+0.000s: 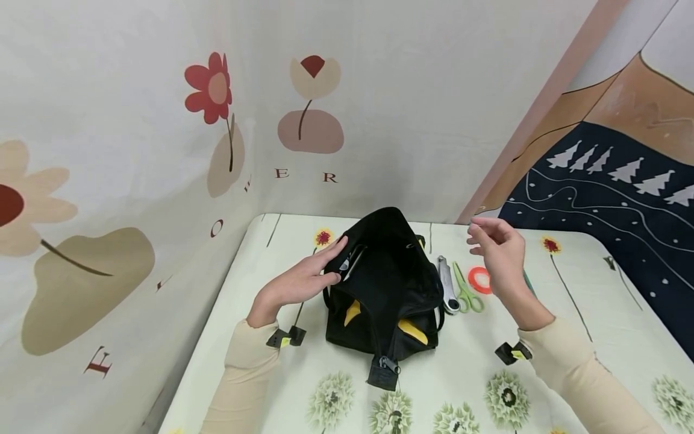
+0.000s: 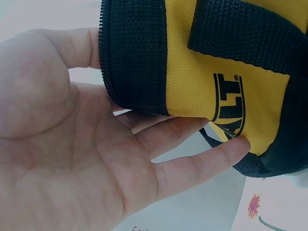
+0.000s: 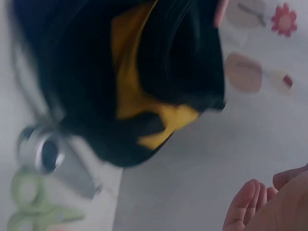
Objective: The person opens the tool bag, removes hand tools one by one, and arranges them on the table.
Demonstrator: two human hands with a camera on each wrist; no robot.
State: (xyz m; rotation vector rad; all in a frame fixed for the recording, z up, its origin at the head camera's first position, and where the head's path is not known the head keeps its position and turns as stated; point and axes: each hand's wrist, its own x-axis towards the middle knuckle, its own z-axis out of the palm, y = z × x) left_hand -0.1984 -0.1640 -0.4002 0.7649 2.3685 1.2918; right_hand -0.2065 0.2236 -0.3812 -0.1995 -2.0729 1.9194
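Note:
A black and yellow tool bag (image 1: 401, 289) stands on the table with its mouth open and a zipped flap hanging toward me. My left hand (image 1: 306, 277) holds the bag's left rim; in the left wrist view the zipped edge lies between thumb and fingers, and a fingertip touches the yellow side (image 2: 264, 106). Something pale and shiny (image 1: 353, 260) shows inside the mouth near that hand. My right hand (image 1: 501, 253) is raised to the right of the bag, fingers loosely bent, with nothing seen in it.
Right of the bag lie a silver-grey tool (image 1: 447, 286) with a round end, green-handled scissors (image 1: 465, 292) and an orange-red ring (image 1: 479, 280). A green object (image 1: 528, 283) is mostly hidden by my right wrist. Printed curtains (image 1: 412, 108) hang behind the table (image 1: 455, 361).

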